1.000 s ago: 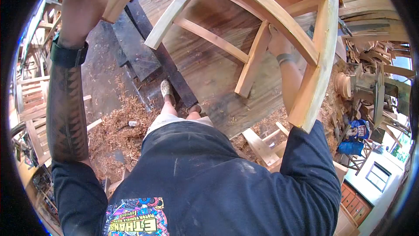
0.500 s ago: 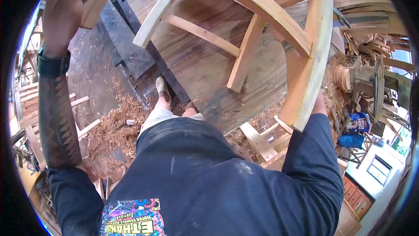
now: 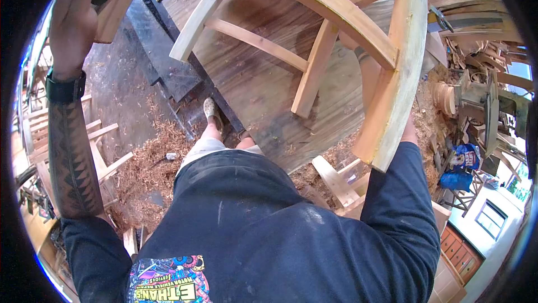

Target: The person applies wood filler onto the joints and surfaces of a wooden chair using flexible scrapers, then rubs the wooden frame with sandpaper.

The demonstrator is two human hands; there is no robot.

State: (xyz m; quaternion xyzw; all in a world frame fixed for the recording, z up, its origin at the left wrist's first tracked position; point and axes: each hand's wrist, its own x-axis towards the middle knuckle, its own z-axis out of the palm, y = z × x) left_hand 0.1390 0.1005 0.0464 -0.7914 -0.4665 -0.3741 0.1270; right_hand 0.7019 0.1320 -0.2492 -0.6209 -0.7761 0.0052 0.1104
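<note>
My left hand (image 3: 73,28), with a dark wristband below it, is raised at the upper left. Its fingers are around the edge of a wooden piece with a dark face (image 3: 116,14), partly cut off by the view. A curved, pale wooden chair frame (image 3: 330,9) with rails and legs fills the upper middle and right. My right forearm passes behind the frame's broad curved post (image 3: 395,84). Only a bit of my right hand (image 3: 348,40) shows through the frame; its fingers are hidden, so its grip cannot be made out.
Beneath the frame lies a broad wooden board (image 3: 246,87). Curly wood shavings (image 3: 148,174) cover the floor around my feet. Slatted wooden parts (image 3: 42,135) stand at the left, and a small wooden frame (image 3: 336,182) lies at my right. Stacked timber (image 3: 471,6) and blue bags (image 3: 462,160) are farther right.
My left hand has shifted slightly left and down with the dark-faced wooden piece, and its blur has cleared. The chair frame has barely moved.
</note>
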